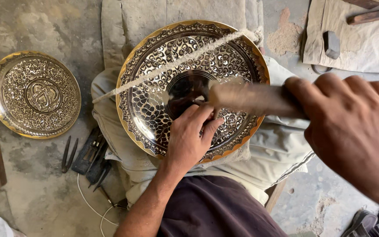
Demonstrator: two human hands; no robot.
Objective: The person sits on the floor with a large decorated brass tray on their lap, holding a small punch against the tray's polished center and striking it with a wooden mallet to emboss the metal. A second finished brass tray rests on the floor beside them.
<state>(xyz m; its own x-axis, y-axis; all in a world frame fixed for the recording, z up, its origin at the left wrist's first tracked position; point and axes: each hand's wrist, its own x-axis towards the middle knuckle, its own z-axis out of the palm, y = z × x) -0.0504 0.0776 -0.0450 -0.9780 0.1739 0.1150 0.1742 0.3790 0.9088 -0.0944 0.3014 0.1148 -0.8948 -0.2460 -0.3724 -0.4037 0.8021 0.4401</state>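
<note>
two hands on engraved brass plate (154, 105); right hand (352, 131) grips blurred hammer (251, 98)

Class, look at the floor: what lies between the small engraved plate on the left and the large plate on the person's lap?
In the head view, a few dark metal hand tools lie on the concrete floor between the small plate and the large plate.

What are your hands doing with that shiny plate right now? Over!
Left hand pressing fingertips on big engraved brass plate in lap. Right hand gripping blurred hammer over plate's centre. String lies across plate. Nothing blocking.
</note>
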